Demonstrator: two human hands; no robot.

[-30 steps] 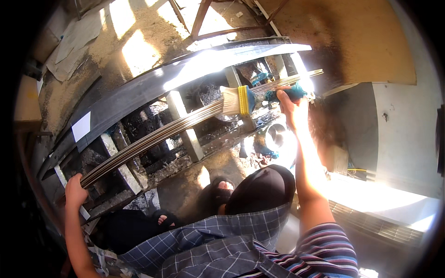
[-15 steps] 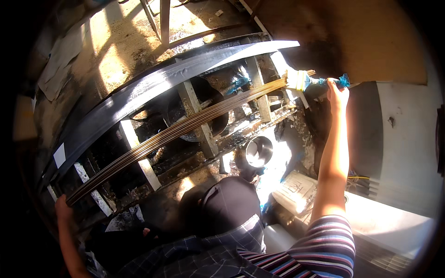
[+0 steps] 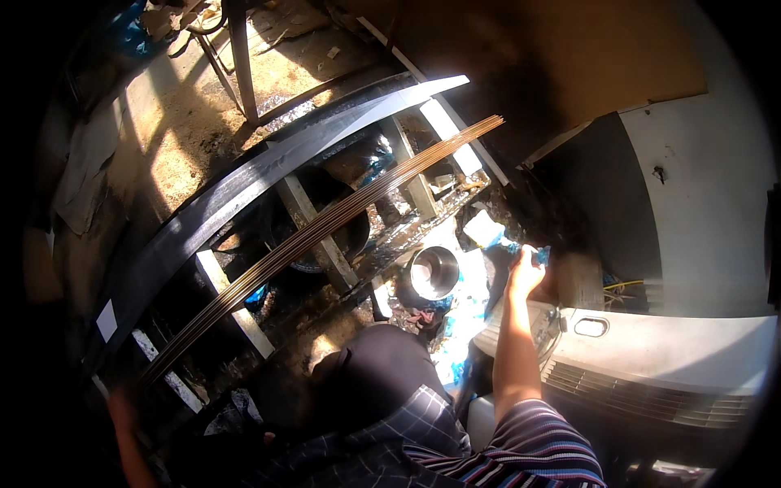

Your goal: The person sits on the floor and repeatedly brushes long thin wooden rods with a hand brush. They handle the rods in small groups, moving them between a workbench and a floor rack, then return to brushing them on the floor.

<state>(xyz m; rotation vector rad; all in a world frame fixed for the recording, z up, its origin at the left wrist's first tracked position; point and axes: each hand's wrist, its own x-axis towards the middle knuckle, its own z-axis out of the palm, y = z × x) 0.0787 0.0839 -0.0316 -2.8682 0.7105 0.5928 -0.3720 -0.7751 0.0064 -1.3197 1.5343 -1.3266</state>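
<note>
My right hand (image 3: 527,272) is closed around the blue-wrapped handle of a swab with a pale cloth head (image 3: 484,229). The swab is apart from the rods, beside a shiny metal pot (image 3: 441,250). A bundle of thin brown rods (image 3: 358,202) lies slantwise across the wooden slats (image 3: 297,203) of a low rack. Down at the left, my left hand (image 3: 122,411) is close to the near end of the rods. Shadow and blur hide its fingers there, so whether it touches them cannot be made out.
A long grey-black strip (image 3: 228,185) curves along the rack's far side. Beyond it, metal legs (image 3: 242,69) stand on the sandy floor (image 3: 175,154). A pale panel with vent slots (image 3: 651,346) is at my right. Splashed, stained sheeting (image 3: 457,350) lies below the pot.
My right hand has drawn the swab off the rods' far end, down and toward me by the pot. My left hand has dropped slightly. The whole view has shifted.
</note>
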